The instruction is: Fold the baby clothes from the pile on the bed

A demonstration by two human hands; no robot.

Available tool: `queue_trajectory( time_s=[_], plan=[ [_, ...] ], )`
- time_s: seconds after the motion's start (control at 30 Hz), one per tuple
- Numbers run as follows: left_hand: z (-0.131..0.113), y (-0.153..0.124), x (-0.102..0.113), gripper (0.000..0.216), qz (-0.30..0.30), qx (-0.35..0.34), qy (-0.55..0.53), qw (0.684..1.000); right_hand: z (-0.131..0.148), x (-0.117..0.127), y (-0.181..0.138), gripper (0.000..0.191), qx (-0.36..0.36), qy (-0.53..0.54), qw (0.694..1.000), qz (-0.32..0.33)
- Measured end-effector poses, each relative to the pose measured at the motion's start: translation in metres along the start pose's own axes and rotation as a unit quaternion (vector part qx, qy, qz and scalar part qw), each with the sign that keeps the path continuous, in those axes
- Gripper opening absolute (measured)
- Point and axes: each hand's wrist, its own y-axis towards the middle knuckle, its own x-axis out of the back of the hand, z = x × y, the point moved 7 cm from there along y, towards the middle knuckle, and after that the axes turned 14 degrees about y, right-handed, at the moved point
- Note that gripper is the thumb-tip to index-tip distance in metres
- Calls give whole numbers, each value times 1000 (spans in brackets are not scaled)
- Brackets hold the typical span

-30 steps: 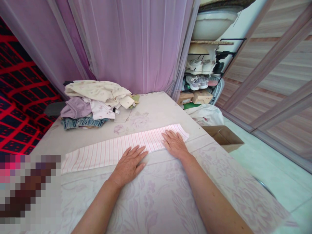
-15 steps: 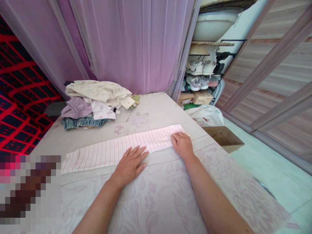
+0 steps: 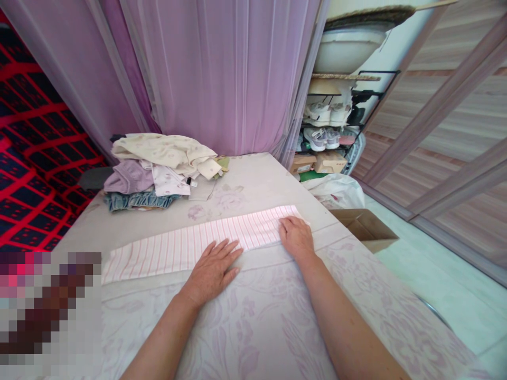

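A long, narrow folded cloth with pink and white stripes (image 3: pixel 158 253) lies across the bed (image 3: pixel 245 327), slanting up to the right. My left hand (image 3: pixel 214 272) rests palm down near the middle of its front edge, fingers stretched out and partly on the fabric. At the cloth's right end, my right hand (image 3: pixel 297 237) has its fingers curled together over the edge, gripping the fabric; its fingertips are partly hidden.
Several folded garments (image 3: pixel 158 158) are piled at the back left, by a purple curtain (image 3: pixel 214 79). Beyond the bed's right edge stand an open cardboard box (image 3: pixel 364 227), a white plastic bag (image 3: pixel 336 190) and a shoe rack (image 3: pixel 380 95). A red-and-black checked cloth (image 3: pixel 35 158) hangs at left.
The view has shifted slightly. The right hand's fingers have shifted a little at the cloth's right end; the left hand and the striped cloth stay in place.
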Motion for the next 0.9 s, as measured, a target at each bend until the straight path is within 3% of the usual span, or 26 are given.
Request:
queue_trajectory(
  time_s=[0.2, 0.3, 0.47, 0.67, 0.9],
  plan=[
    [0, 0, -1, 49, 6, 1, 3, 1000, 10, 8, 14, 32, 22, -5, 1000, 10],
    [0, 0, -1, 49, -2, -1, 1, 1000, 13, -4, 23, 38, 44, -12, 997, 61],
    [0, 0, -2, 48, -18, -5, -1, 1000, 1, -30, 26, 51, -1, -42, 990, 131],
    [0, 0, 2, 48, -12, 0, -4, 1000, -3, -34, 34, 58, -5, -41, 975, 217],
    [-1, -1, 0, 49, 9, 2, -8, 1000, 2, -35, 42, 57, 2, -38, 983, 178]
  ],
)
